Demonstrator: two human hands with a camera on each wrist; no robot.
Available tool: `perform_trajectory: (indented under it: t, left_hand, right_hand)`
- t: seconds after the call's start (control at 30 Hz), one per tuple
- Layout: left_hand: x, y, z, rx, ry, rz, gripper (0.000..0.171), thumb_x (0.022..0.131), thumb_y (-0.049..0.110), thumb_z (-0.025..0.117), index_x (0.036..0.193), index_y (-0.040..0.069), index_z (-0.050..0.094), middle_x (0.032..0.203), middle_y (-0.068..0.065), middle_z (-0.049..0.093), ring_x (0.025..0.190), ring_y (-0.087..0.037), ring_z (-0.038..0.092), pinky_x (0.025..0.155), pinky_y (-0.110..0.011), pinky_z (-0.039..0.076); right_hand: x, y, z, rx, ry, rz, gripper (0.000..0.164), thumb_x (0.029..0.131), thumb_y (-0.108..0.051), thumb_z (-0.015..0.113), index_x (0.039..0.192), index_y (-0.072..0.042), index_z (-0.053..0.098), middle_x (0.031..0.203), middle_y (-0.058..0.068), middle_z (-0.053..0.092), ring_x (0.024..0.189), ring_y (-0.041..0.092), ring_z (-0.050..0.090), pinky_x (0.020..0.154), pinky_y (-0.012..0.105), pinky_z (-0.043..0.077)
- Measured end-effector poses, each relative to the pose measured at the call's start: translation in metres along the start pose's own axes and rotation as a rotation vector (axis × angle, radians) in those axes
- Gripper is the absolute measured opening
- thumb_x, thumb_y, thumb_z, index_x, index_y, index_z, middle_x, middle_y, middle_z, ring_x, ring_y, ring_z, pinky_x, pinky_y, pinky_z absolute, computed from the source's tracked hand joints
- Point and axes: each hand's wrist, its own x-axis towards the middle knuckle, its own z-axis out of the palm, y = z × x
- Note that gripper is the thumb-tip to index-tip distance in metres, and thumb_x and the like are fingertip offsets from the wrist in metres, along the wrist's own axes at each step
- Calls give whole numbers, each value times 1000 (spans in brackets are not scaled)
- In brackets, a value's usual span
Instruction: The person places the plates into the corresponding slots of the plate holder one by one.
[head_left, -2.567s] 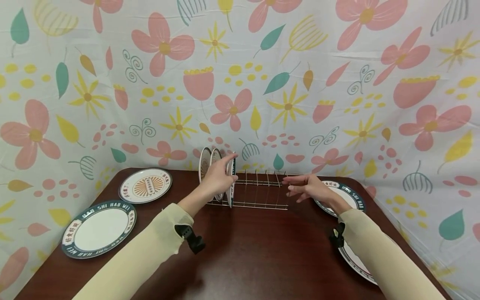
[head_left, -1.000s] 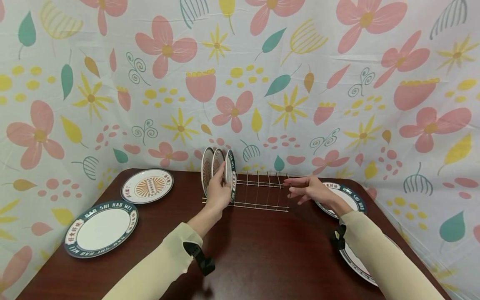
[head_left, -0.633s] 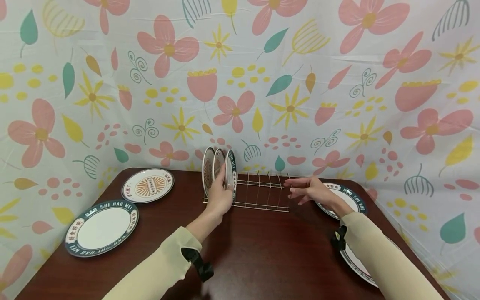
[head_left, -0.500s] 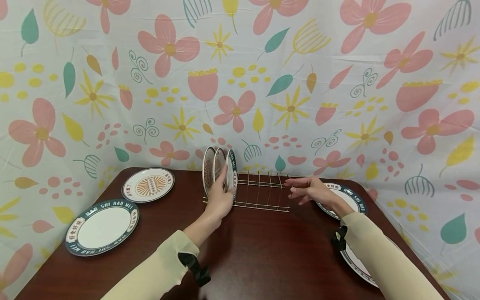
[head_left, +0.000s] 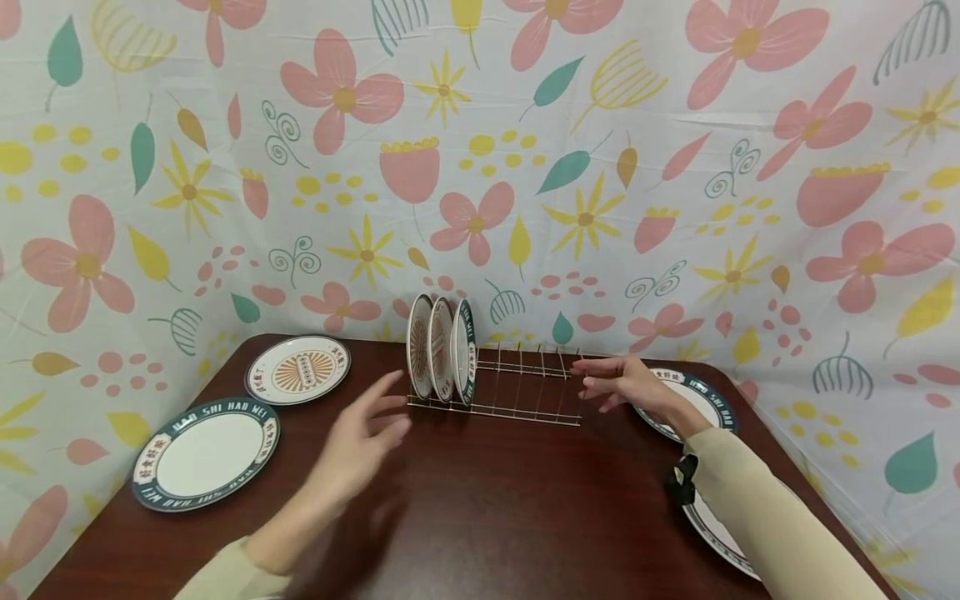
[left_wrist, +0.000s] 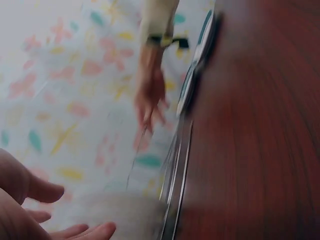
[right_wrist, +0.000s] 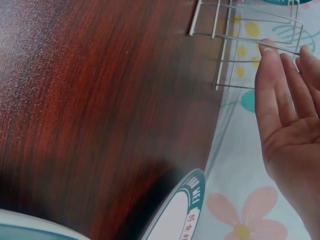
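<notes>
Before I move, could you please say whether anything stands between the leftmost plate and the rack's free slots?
Yes: the left hand hovers between, with three upright plates at the left end of the rack.

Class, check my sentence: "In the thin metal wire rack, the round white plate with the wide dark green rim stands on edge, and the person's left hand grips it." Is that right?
Not quite: the left hand grips nothing. The head view shows it apart from the plate. The rest holds: that plate stands on edge in the rack.
</notes>
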Motion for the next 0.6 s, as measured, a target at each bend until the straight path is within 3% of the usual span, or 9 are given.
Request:
perform_trajectory:
  t: [0.1, 0.2, 0.27, 0.33, 0.5, 0.6]
  left_hand:
    - [-13, -10, -40, -34, 5, -66, 71, 101, -6, 64, 164, 15, 38, 143, -30, 56, 118, -40, 66, 84, -46, 62]
    - [-27, -25, -82, -18, 45, -143, 73, 104, -2, 63, 167, 12, 29, 146, -35, 50, 109, -24, 71, 79, -47, 63]
    - [-36, -36, -109, 46, 96, -168, 74, 104, 0, 63, 168, 8, 25, 145, -38, 48, 99, -14, 72, 75, -45, 64]
    - [-43, -47, -135, 180, 158, -176, 72, 105, 3, 64, 166, 4, 26, 142, -40, 49, 91, -11, 72, 70, -41, 64]
    - [-62, -69, -189, 651, 276, -143, 66, 101, 18, 73, 155, -5, 42, 128, -42, 57, 83, -32, 74, 59, -34, 58]
    - [-70, -79, -211, 801, 320, -122, 64, 98, 21, 76, 148, -7, 49, 123, -42, 60, 78, -29, 72, 61, -36, 48]
  right_hand:
    - [-1, -1, 0, -1, 3, 4, 48, 108, -15, 63, 151, 4, 54, 150, 34, 50, 113, 35, 71, 77, 44, 64]
    - [-3, -2, 0, 0, 5, 8, 48, 107, -15, 64, 151, 3, 54, 150, 34, 50, 114, 36, 71, 77, 44, 63]
    - [-3, -2, -1, 0, 7, 10, 48, 107, -15, 64, 151, 3, 54, 150, 33, 50, 115, 38, 70, 77, 44, 63]
    - [-4, -2, -1, 3, 9, 9, 48, 107, -15, 64, 151, 2, 54, 150, 33, 50, 115, 39, 70, 76, 45, 63]
    - [-3, -2, 0, 9, 6, 9, 48, 107, -16, 64, 152, 2, 54, 150, 31, 52, 115, 38, 70, 77, 46, 63]
    - [-1, -2, 0, 11, 2, 13, 50, 107, -18, 65, 151, 1, 54, 150, 30, 52, 114, 37, 71, 77, 46, 63]
